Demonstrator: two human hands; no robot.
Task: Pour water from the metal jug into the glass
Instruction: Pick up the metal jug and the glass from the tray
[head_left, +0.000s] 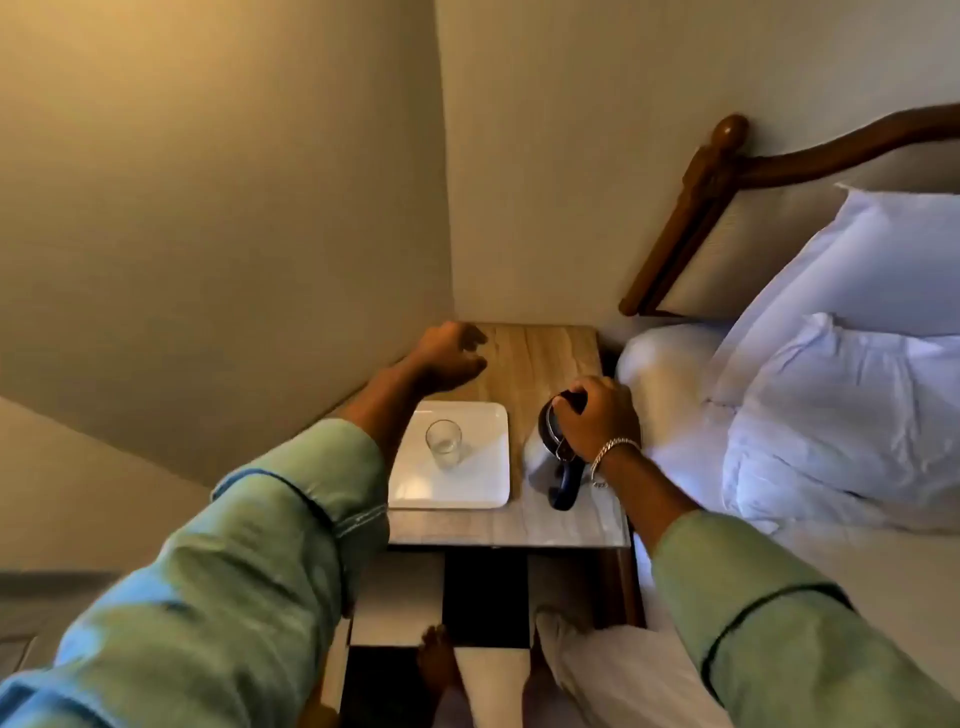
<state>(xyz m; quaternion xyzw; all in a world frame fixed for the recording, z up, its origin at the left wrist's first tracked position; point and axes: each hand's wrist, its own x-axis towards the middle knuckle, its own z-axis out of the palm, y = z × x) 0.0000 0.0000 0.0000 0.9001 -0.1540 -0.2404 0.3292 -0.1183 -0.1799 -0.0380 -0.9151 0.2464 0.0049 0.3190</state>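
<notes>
A clear glass (444, 443) stands upright on a white square tray (483, 488) on the bedside table (535, 358). It looks nearly empty. To its right stands the metal jug (543, 457) with a black lid and a dark handle. My right hand (597, 421) lies on top of the jug, fingers wrapped over the lid, and hides most of it. My left hand (449, 356) hovers over the far left corner of the table, fingers loosely curled, holding nothing.
The table sits in a wall corner; walls close it at the left and back. A bed with white pillows (841, 395) and a wooden headboard (691, 208) presses against its right side. Below lies a black-and-white checkered floor (483, 597) with my bare foot (436, 660).
</notes>
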